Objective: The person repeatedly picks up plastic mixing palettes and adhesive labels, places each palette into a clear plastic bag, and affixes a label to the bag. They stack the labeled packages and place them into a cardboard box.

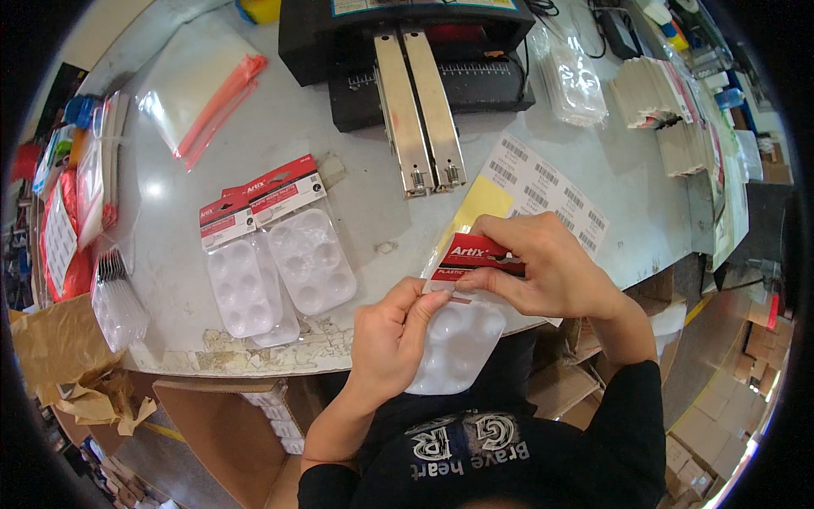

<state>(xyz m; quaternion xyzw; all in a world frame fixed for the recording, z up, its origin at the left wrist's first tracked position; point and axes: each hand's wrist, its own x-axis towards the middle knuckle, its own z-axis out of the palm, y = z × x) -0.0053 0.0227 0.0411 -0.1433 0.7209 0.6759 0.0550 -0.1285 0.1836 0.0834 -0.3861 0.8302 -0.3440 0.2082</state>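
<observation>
The pack (459,346) is hanging past the desk's (386,220) six-o'clock edge, left hand (390,337) pinching its side, right hand (547,267) pinching its card (469,253); slackening fingers would be risking a drop.

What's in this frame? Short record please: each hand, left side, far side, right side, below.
Left hand: pinches the white palette pack near its header's lower left corner
Right hand: grips the pack's red header card
Left side: overlapping packed palettes on the table, red headers away from the person
Far side: black machine with two metal rails
Right side: label sheet
Below: open cardboard box
</observation>
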